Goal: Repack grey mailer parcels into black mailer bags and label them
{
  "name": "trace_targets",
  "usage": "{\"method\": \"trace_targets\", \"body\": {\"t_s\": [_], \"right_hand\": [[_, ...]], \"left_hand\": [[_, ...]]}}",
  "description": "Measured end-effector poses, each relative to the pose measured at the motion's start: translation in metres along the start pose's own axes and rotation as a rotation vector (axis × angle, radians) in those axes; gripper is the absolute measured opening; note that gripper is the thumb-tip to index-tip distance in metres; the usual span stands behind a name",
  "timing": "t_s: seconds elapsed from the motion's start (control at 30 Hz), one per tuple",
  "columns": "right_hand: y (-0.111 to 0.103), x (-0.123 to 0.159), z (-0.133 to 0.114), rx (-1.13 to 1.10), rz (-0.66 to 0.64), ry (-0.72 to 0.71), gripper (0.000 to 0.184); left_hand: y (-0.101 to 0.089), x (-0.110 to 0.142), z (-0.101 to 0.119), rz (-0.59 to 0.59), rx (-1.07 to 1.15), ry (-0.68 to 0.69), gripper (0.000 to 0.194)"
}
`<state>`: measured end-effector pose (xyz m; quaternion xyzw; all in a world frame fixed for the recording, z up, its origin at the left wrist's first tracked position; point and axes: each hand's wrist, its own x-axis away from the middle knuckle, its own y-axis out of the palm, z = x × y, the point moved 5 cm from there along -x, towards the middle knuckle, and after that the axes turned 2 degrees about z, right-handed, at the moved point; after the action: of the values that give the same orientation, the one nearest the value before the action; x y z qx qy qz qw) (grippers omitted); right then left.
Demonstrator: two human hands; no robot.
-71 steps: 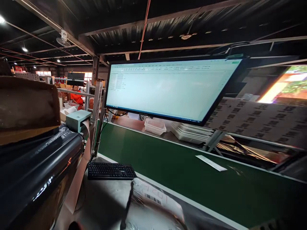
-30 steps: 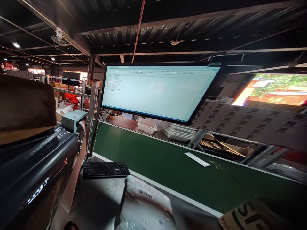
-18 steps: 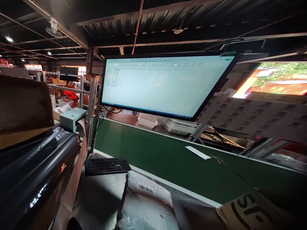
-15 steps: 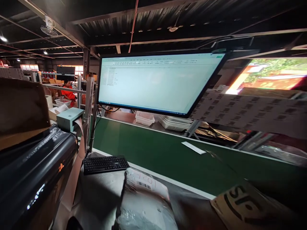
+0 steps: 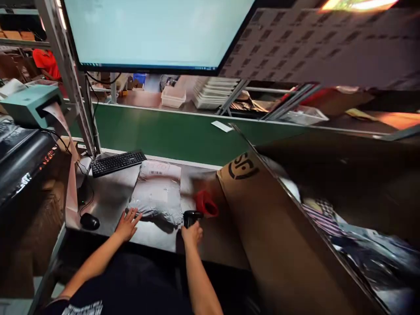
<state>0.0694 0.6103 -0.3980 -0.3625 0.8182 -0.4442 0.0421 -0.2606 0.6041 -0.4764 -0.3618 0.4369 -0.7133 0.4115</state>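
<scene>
A grey plastic mailer parcel [image 5: 158, 192] with a barcode label lies on the steel worktable [image 5: 108, 197]. My left hand [image 5: 127, 223] rests flat with fingers spread at the parcel's near left corner. My right hand [image 5: 192, 233] is wrapped round a black handheld scanner [image 5: 190, 216], held upright just right of the parcel. A red object [image 5: 206, 204] lies beside the scanner.
A black keyboard [image 5: 117, 162] and mouse [image 5: 89, 221] sit left of the parcel. A large open cardboard box [image 5: 282, 227] of bagged goods fills the right. Behind are the green conveyor belt [image 5: 170, 133], a monitor [image 5: 154, 33] and a label printer [image 5: 28, 105]. A person in red stands far left.
My view has tipped down from the monitor to the worktable. Both my hands, the scanner, the mouse and the inside of the box have come into sight.
</scene>
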Motion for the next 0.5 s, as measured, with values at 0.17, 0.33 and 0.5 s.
{"method": "trace_targets", "body": {"t_s": [0.17, 0.33, 0.5], "right_hand": [[-0.012, -0.024, -0.011, -0.252, -0.08, 0.063, 0.057], [-0.028, -0.026, -0.12, -0.54, -0.416, -0.085, 0.031], [-0.018, -0.005, -0.226, -0.508, -0.637, -0.113, 0.019]], "left_hand": [[0.014, 0.005, 0.004, 0.151, -0.047, 0.002, 0.067], [0.035, 0.003, 0.006, 0.217, -0.137, -0.04, 0.069], [0.038, 0.002, 0.008, 0.275, -0.171, -0.009, 0.073]]}}
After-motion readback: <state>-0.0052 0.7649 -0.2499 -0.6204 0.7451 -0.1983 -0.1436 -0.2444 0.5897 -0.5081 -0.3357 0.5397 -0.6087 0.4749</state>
